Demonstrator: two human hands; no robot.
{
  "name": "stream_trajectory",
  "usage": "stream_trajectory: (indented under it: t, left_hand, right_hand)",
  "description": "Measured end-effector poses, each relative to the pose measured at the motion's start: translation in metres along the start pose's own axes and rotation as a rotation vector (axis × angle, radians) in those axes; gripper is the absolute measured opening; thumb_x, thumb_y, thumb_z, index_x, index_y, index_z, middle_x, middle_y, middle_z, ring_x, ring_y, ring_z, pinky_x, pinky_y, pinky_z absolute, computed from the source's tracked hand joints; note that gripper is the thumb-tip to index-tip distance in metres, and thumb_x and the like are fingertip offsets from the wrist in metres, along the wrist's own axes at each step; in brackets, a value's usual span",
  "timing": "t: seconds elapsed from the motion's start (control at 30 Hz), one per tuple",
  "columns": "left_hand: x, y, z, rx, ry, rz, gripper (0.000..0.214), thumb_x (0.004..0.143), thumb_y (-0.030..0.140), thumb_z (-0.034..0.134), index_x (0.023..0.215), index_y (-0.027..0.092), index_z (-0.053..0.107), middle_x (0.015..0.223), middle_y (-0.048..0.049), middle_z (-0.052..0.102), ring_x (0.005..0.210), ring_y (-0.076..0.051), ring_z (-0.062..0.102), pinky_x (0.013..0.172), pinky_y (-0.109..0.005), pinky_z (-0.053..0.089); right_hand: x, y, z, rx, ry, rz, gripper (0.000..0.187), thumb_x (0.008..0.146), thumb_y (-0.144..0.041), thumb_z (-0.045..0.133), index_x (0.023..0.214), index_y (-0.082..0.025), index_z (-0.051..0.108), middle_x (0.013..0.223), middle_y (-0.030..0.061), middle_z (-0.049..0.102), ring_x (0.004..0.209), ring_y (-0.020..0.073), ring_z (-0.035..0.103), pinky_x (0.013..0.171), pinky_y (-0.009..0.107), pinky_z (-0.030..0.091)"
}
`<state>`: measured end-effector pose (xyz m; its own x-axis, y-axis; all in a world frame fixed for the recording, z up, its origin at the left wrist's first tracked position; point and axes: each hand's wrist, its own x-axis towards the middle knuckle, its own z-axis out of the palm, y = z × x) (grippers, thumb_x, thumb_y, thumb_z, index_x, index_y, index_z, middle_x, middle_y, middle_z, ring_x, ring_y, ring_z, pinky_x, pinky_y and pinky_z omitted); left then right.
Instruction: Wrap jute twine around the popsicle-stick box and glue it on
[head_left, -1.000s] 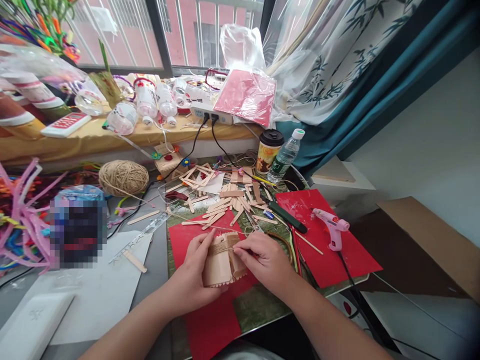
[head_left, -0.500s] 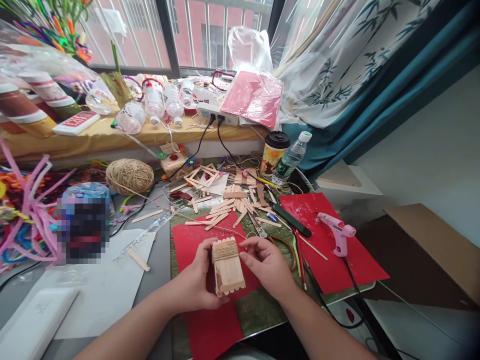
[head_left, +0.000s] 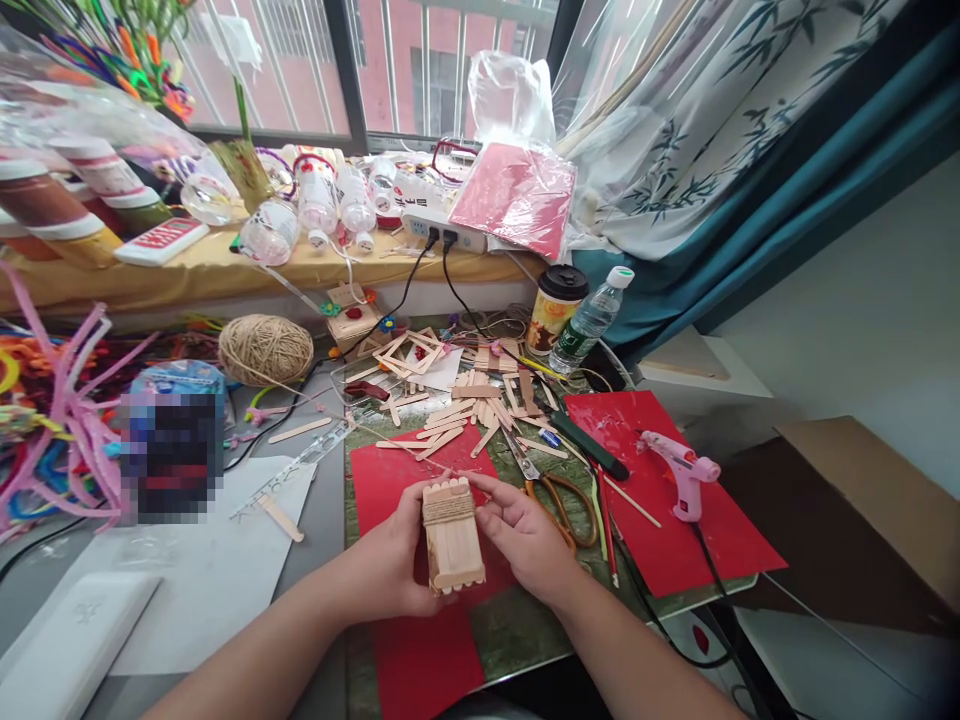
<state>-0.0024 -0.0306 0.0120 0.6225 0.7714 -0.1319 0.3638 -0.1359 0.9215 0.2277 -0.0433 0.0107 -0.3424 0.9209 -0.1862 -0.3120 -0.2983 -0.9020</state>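
A small box of popsicle sticks (head_left: pixel 452 537) with twine wound round its top stands upright between both hands, above a red paper sheet (head_left: pixel 386 480). My left hand (head_left: pixel 397 565) grips its left side from behind. My right hand (head_left: pixel 521 535) holds its right side, fingers curled against it. A strand of twine runs from the box back toward the twine ball (head_left: pixel 265 349). Scissors with orange handles (head_left: pixel 555 490) lie just right of my right hand.
Loose popsicle sticks (head_left: pixel 465 405) and stick frames litter the desk behind the box. A pink glue gun (head_left: pixel 681 472) rests on a second red sheet at right. A coffee cup (head_left: pixel 553 308), water bottle (head_left: pixel 590 320), pipe cleaners (head_left: pixel 52 420) and white paper (head_left: pixel 195 570) surround the work area.
The stick box was turned from lying tilted to standing upright. My right hand shifted from pinching the twine on top to holding the box's right side.
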Motion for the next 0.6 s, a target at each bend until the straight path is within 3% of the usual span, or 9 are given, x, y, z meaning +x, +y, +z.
stream_trajectory:
  t: [0.1,0.17,0.23,0.33,0.47,0.6]
  left_hand:
    - [-0.001,0.002,-0.003,-0.217,-0.042,0.086,0.119,0.068,0.059,0.092,0.159,0.029,0.022,0.159,-0.0175,0.043,0.146,-0.042,0.047,0.119,-0.054,0.043]
    - [-0.001,0.005,-0.005,-0.399,0.034,0.127,0.103,0.080,0.070,0.078,0.161,0.031,0.026,0.165,-0.0160,0.036,0.150,-0.041,0.043,0.120,-0.054,0.042]
    - [-0.001,0.009,-0.006,-0.433,0.157,0.135,0.077,0.091,0.060,0.072,0.155,0.033,0.040,0.162,-0.0129,0.043,0.146,-0.038,0.048,0.118,-0.051,0.044]
    - [-0.001,0.010,-0.009,-0.346,0.262,0.123,0.050,0.090,0.042,0.078,0.137,0.031,0.063,0.144,-0.0102,0.059,0.137,-0.034,0.056,0.117,-0.047,0.045]
    - [0.001,0.000,-0.010,-0.441,0.355,0.122,0.034,0.092,0.038,0.076,0.125,0.030,0.069,0.138,-0.0080,0.062,0.135,-0.031,0.056,0.116,-0.044,0.045]
    - [0.002,-0.007,-0.011,-0.494,0.375,0.106,0.029,0.092,0.039,0.077,0.119,0.029,0.071,0.134,-0.0075,0.063,0.130,-0.030,0.060,0.114,-0.044,0.047]
  right_hand:
    - [-0.001,0.000,0.004,-0.012,0.023,0.001,0.056,0.092,-0.052,0.077,0.140,-0.025,0.064,0.076,-0.0014,0.063,0.071,0.0154,0.060,0.074,0.029,0.048]
    - [-0.002,0.001,0.009,-0.056,0.034,-0.002,0.057,0.092,-0.053,0.076,0.140,-0.025,0.063,0.071,-0.0037,0.058,0.065,0.0131,0.053,0.069,0.028,0.046]
    - [-0.001,0.002,0.016,-0.125,0.025,-0.024,0.057,0.094,-0.052,0.074,0.142,-0.024,0.062,0.070,-0.0050,0.052,0.063,0.0119,0.047,0.065,0.026,0.042]
    - [0.002,0.001,0.028,-0.245,0.016,-0.072,0.054,0.097,-0.047,0.069,0.145,-0.024,0.061,0.073,-0.0051,0.046,0.065,0.0120,0.043,0.063,0.026,0.039]
    - [0.009,-0.006,0.039,-0.376,0.026,-0.080,0.051,0.098,-0.039,0.066,0.145,-0.021,0.062,0.075,-0.0047,0.045,0.068,0.0131,0.044,0.065,0.028,0.039]
    - [0.011,-0.008,0.043,-0.387,0.019,-0.077,0.051,0.098,-0.036,0.064,0.146,-0.021,0.061,0.075,-0.0045,0.046,0.068,0.0136,0.045,0.065,0.028,0.039]
